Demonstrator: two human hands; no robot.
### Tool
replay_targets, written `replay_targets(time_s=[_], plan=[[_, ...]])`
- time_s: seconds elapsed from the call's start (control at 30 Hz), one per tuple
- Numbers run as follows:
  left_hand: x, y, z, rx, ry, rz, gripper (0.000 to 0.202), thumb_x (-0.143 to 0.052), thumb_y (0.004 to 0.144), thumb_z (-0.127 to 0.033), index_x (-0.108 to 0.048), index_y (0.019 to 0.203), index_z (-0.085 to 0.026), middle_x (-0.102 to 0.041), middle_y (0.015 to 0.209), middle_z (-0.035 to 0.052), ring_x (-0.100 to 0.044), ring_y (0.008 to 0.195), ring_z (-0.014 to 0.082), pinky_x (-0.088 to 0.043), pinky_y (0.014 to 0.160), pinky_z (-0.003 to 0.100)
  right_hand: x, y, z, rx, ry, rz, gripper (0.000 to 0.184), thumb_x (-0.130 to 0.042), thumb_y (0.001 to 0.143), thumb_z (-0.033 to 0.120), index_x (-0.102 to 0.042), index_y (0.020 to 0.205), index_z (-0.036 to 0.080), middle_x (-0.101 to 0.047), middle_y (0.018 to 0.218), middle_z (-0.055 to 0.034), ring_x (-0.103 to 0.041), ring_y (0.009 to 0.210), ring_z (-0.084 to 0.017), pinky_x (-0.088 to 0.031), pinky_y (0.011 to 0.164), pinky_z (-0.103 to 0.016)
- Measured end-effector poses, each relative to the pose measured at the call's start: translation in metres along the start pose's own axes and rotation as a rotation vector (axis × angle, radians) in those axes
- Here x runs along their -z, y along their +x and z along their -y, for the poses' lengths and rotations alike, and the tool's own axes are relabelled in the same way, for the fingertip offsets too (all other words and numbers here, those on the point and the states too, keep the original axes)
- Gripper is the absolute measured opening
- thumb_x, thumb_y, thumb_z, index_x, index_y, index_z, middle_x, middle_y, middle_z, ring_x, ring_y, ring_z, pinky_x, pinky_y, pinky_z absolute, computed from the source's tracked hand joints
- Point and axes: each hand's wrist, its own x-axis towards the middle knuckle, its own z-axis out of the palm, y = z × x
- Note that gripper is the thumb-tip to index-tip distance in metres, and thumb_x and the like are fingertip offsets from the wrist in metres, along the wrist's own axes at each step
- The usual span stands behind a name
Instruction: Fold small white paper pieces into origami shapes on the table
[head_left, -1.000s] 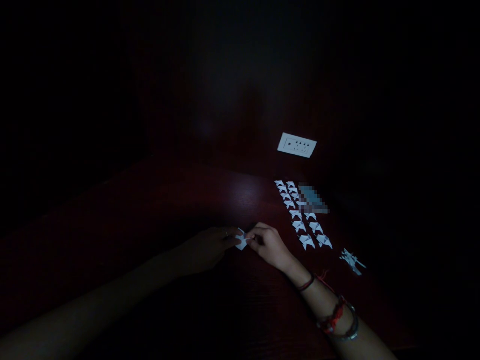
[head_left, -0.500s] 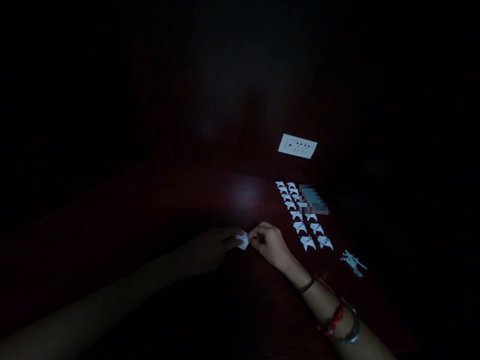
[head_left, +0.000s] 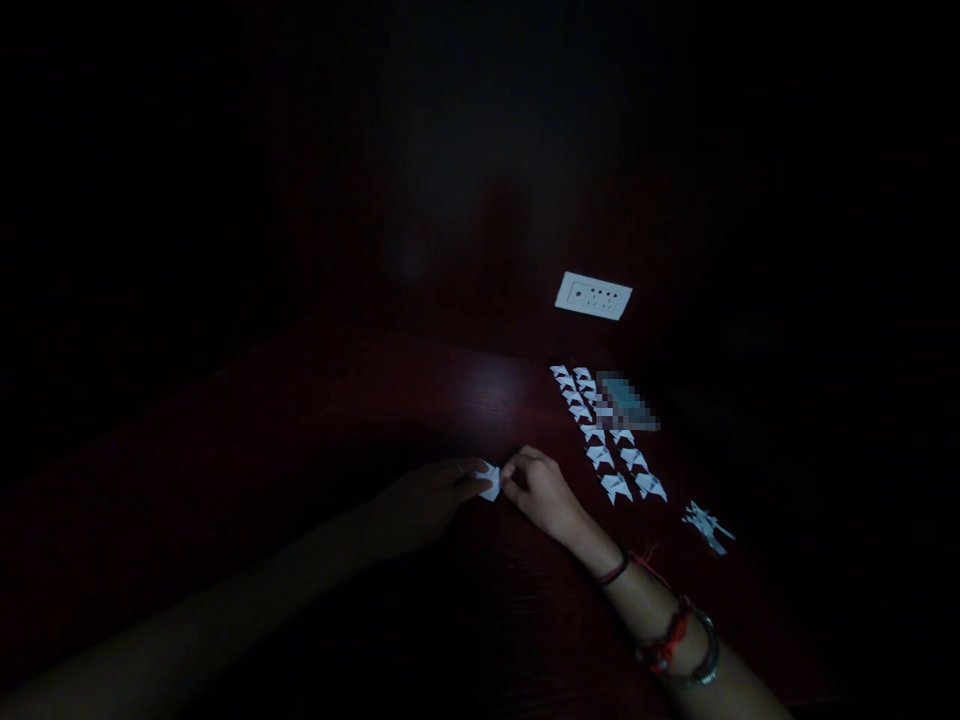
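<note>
Taking the small paper piece [head_left: 492,491] as the dial's centre, with twelve pointing away from the person, the left hand [head_left: 426,502] comes in from nine o'clock and pinches the piece between thumb and finger, while the right hand [head_left: 543,490] meets it at three, fingers curled and tips drawn in at the paper's edge; whether those tips nip the paper or only rest against it, I cannot tell. The piece sits just above or on the dark reddish surface [head_left: 420,390]. The step looks like making or sharpening a fold, and doing it well would call for the left hand to act as a clamp, steady and light, so that the right can line up the edge before pressing. Best to crease from the pinched side outward toward three o'clock, in one firm stroke, since paper this small likely turns crooked if both hands pull. The folded paper pieces [head_left: 616,487] standing in two rows from one o'clock round to three would serve as a pattern for the points. The light is poor and the left hand lies in shadow, so tilting the crease toward the brighter right side should help. Slightly past three, the paper strips [head_left: 705,524] are well out of the way.
</note>
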Motion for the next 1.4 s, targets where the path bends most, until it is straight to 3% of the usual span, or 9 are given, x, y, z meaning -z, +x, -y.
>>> replay_targets(time_s=[0.33,0.97,1.4], plan=[[0.005,0.001,-0.004,-0.008,0.018,0.004,0.047,-0.035,0.075,-0.002,-0.037,0.118,-0.022,-0.038,0.122,0.0041,-0.036,0.111,0.0167,-0.031,0.091,0.033,0.005,-0.002,-0.003,0.132,0.035,0.017,0.011,-0.047,0.073,0.010,-0.056,0.074,0.015,-0.050,0.076,-0.0018,-0.048,0.070,-0.009,-0.039,0.065,-0.019],[0.020,0.005,-0.015,0.049,0.078,0.132,0.051,-0.038,0.073,-0.003,-0.033,0.120,-0.020,-0.045,0.115,0.0046,-0.043,0.096,0.0181,-0.036,0.081,0.031,0.003,0.002,-0.002,-0.034,0.058,0.013,0.008,-0.050,0.066,0.008,-0.055,0.065,0.014,-0.050,0.069,-0.0005,-0.047,0.064,-0.009,-0.037,0.061,-0.020],[0.013,0.009,-0.012,-0.026,0.135,0.131,0.049,-0.038,0.074,-0.003,-0.034,0.119,-0.022,-0.041,0.119,0.0026,-0.039,0.098,0.0188,-0.034,0.083,0.032,0.001,0.003,-0.002,-0.088,0.035,-0.013,0.005,-0.053,0.065,0.010,-0.055,0.063,0.014,-0.051,0.068,-0.0009,-0.046,0.063,-0.009,-0.037,0.060,-0.021]])
